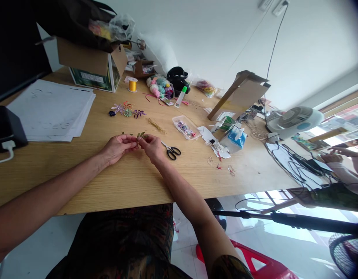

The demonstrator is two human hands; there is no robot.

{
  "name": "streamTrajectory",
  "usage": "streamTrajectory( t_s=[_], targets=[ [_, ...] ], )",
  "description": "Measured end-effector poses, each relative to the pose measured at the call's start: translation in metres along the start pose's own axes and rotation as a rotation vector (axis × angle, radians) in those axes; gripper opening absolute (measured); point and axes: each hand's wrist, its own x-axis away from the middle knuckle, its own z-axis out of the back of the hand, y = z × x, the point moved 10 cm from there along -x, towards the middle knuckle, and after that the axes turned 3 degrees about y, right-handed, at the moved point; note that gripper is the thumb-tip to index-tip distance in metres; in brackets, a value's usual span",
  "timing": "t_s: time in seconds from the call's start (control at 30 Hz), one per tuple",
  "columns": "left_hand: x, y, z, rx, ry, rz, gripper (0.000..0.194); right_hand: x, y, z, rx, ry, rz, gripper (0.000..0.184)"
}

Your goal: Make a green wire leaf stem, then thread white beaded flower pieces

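My left hand (120, 149) and my right hand (152, 147) meet over the wooden table, the fingers of each pinched together. Between them is a small olive-green craft piece (142, 135) with leaf-like loops; its lower part is hidden by the fingertips. Scissors (171, 151) with black handles lie just right of my right hand. Beyond the hands is a bundle of thin gold-coloured strands (155, 124). Several small flower-like pieces (128, 112) in purple, orange, green and dark blue lie farther back. A clear plastic box (186, 128) holds small colourful bits.
Paper sheets (53, 110) lie at left by a cardboard box (91, 73). A yellow thread spool (132, 85) and bagged pompom-like balls (160, 87) stand at the back. A white fan (295, 121) and tangled cables are at right, near another person's hands (341, 155).
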Motion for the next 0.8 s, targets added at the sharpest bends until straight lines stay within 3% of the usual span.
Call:
streamTrajectory(
  t_s=[0.1,0.2,0.3,0.4,0.57,0.8],
  targets=[
    [0.000,0.008,0.000,-0.129,0.013,-0.126,0.033,0.000,0.000,0.004,0.001,0.058,-0.003,0.019],
    [0.007,0.027,-0.002,-0.415,0.064,-0.390,0.032,0.000,0.002,0.008,0.002,0.107,-0.009,0.021],
    [0.025,0.047,-0.015,-0.783,0.105,-0.699,0.025,0.001,0.002,0.010,-0.008,0.134,-0.003,0.020],
    [0.040,0.054,-0.032,-1.070,0.109,-0.891,0.017,0.003,0.002,0.012,-0.003,0.175,-0.017,0.019],
    [0.050,0.055,-0.043,-1.343,0.157,-1.010,0.018,0.007,0.000,0.012,-0.008,0.220,-0.047,0.018],
    [0.053,0.055,-0.048,-1.413,0.190,-1.049,0.018,0.009,0.009,0.013,-0.084,0.260,-0.133,0.021]
  ],
)
